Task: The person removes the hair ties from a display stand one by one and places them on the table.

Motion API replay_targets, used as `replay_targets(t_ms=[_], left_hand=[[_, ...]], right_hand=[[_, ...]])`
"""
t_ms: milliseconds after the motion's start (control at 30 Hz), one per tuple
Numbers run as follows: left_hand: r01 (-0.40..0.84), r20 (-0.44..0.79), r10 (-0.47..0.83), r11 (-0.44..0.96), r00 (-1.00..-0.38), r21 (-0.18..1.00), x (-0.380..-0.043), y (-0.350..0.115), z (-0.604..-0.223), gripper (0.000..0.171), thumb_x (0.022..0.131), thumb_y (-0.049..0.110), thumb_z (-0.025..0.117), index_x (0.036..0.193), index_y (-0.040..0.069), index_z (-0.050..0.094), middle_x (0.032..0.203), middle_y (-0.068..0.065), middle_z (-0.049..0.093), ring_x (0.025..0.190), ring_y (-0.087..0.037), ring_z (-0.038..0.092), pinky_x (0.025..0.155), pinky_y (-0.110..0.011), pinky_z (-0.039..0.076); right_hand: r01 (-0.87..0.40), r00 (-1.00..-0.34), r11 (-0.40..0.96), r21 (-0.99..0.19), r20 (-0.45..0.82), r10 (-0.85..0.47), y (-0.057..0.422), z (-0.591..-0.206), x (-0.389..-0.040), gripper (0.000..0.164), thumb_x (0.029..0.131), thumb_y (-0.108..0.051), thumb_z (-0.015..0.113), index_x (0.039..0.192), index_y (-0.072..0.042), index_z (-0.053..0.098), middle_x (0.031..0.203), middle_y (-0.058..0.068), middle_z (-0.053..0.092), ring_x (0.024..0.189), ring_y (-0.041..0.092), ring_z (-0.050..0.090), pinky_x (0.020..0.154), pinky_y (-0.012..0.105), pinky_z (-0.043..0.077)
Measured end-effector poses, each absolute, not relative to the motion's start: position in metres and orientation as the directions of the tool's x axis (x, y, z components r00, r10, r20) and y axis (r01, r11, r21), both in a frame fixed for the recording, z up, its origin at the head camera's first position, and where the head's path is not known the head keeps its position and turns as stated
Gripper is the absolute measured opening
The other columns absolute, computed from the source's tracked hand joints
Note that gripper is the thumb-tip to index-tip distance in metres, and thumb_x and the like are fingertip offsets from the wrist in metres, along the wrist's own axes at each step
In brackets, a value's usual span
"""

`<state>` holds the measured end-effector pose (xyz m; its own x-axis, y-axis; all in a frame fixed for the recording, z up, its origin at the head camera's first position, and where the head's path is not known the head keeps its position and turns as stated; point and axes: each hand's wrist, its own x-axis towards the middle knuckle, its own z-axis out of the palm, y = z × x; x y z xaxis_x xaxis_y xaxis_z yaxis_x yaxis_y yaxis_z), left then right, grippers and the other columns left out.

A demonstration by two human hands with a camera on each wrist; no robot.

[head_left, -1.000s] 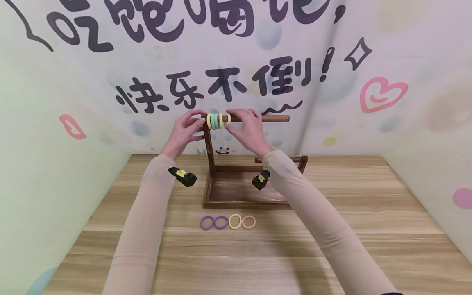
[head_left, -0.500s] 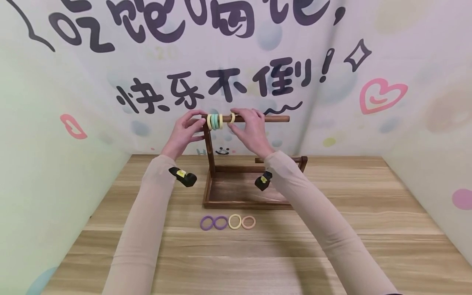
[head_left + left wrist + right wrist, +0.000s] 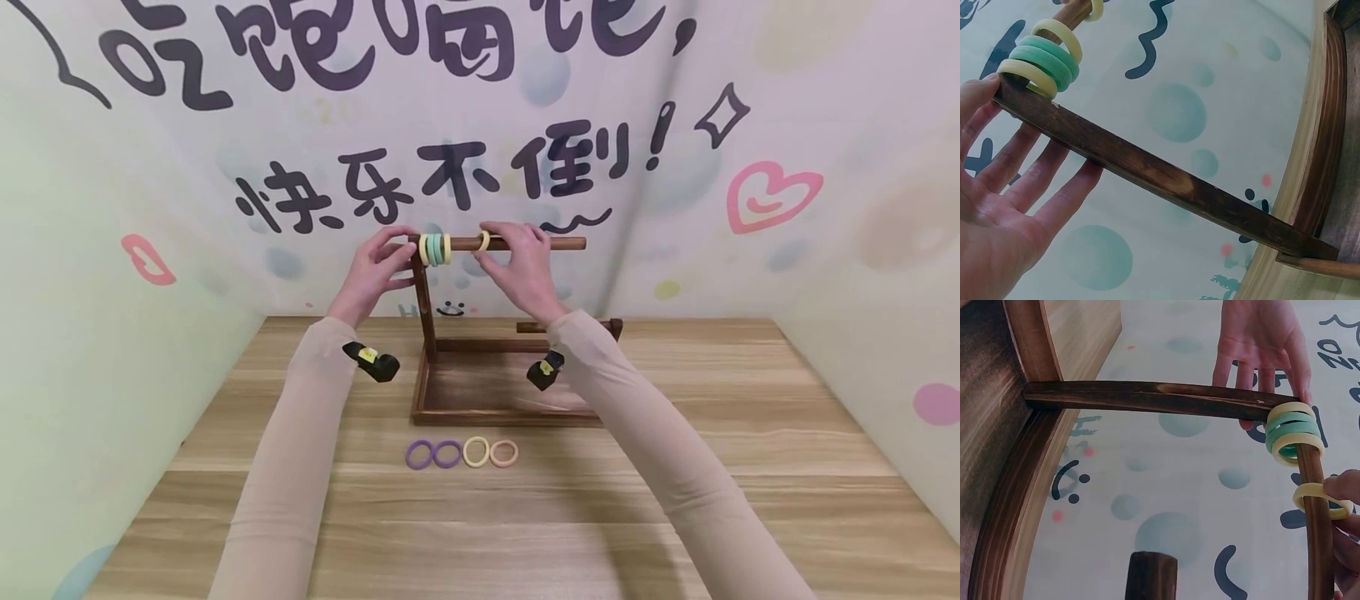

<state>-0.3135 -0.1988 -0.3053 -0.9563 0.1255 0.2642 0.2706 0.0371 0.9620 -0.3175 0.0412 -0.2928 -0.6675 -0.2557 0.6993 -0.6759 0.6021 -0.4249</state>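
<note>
My right hand [image 3: 525, 265] pinches a pale yellow ring [image 3: 1311, 489] between thumb and fingers; the ring encircles the upper wooden rod [image 3: 566, 243] of a dark wooden stand. My left hand [image 3: 372, 271] holds the top of the stand's upright post [image 3: 1116, 150], thumb at its upper end and fingers spread behind it. Beside that post a group of rings sits on the rod: yellow ones at the ends, teal rings [image 3: 1038, 56] between. A gap of bare rod separates this group from the pinched ring. The right wrist view cuts off most of the right hand.
On the table [image 3: 480, 533], in front of the stand's tray base [image 3: 502, 418], lie purple rings [image 3: 420, 455], a yellow ring [image 3: 476, 452] and a peach ring [image 3: 504, 453] in a row. A shorter, lower rod [image 3: 532, 327] is at the right. A printed wall stands behind.
My right hand has slid the pinched yellow ring rightward along the rod, widening the gap to the grouped rings. My left hand stays at the post.
</note>
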Motion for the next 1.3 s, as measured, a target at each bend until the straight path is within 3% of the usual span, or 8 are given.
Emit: replay_targets(t_ms=[333, 733, 1300], left_hand=[[0.273, 0.268, 0.127, 0.029, -0.955, 0.961, -0.315, -0.198, -0.307, 0.025, 0.098, 0.022, 0.059, 0.123, 0.018, 0.057, 0.125, -0.029, 0.051, 0.102, -0.029, 0.062, 0.089, -0.047, 0.052], [0.277, 0.271, 0.125, 0.032, -0.954, 0.96, -0.314, -0.199, -0.308, 0.026, 0.097, 0.023, 0.06, 0.123, 0.018, 0.058, 0.118, -0.018, 0.058, 0.101, -0.028, 0.062, 0.089, -0.047, 0.052], [0.268, 0.262, 0.12, 0.036, -0.958, 0.963, -0.316, -0.199, -0.308, 0.026, 0.097, 0.025, 0.061, 0.122, 0.02, 0.058, 0.119, -0.018, 0.057, 0.101, -0.028, 0.062, 0.09, -0.047, 0.052]], right_hand=[[-0.676, -0.664, 0.59, -0.442, 0.713, -0.226, 0.051, -0.294, -0.319, 0.037, 0.086, -0.015, 0.074, 0.12, -0.002, 0.066, 0.114, 0.009, 0.068, 0.107, 0.026, 0.056, 0.108, 0.041, 0.022], [-0.648, -0.682, 0.611, -0.455, 0.703, -0.2, 0.068, -0.294, -0.318, 0.037, 0.086, -0.014, 0.074, 0.12, -0.002, 0.066, 0.115, 0.009, 0.067, 0.11, 0.026, 0.055, 0.108, 0.042, 0.023], [-0.647, -0.67, 0.6, -0.471, 0.726, -0.153, 0.095, -0.294, -0.32, 0.035, 0.085, -0.01, 0.075, 0.117, 0.001, 0.066, 0.111, 0.013, 0.068, 0.104, 0.028, 0.059, 0.104, 0.042, 0.023]])
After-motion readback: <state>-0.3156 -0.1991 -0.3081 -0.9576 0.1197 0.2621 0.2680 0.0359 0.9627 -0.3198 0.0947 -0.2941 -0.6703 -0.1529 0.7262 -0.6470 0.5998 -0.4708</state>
